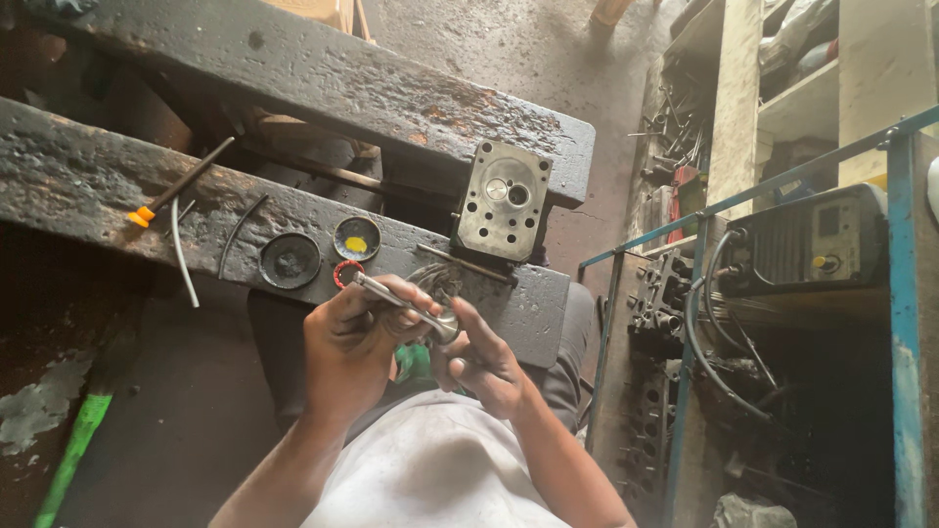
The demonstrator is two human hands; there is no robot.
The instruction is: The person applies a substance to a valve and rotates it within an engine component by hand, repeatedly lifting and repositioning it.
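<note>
- Both hands meet low in the middle of the view, close together over the person's lap; the left hand [354, 337] is wrapped around the stem of a metal valve [406, 308], and the right hand [479, 360] has its fingertips at the valve's round head.
- Valve lies slanted, its stem end pointing up-left toward a small red ring [344, 274] on the bench, its head down-right between the two hands.
- Something green [415, 364] shows under the hands; what it is cannot be told.
- Just beyond the hands runs a dark, greasy wooden bench [98, 196] made of two heavy beams.
- On the near beam sit two round lids: a black one [290, 260] and one with a yellow dab inside [357, 238].
- One grey metal cylinder head [503, 201] stands tilted against the far beam, right of the lids, with a thin rod [468, 264] lying at its foot.
- One screwdriver with an orange tip [176, 186] and one pale bent wire [180, 249] lie at the left of the bench.
- To the right, a blue metal frame [905, 293] holding a grey machine [807, 240] and black cables [709, 332] stands close by the right elbow.
- Open floor lies to the left, where a green stick [70, 455] lies.
</note>
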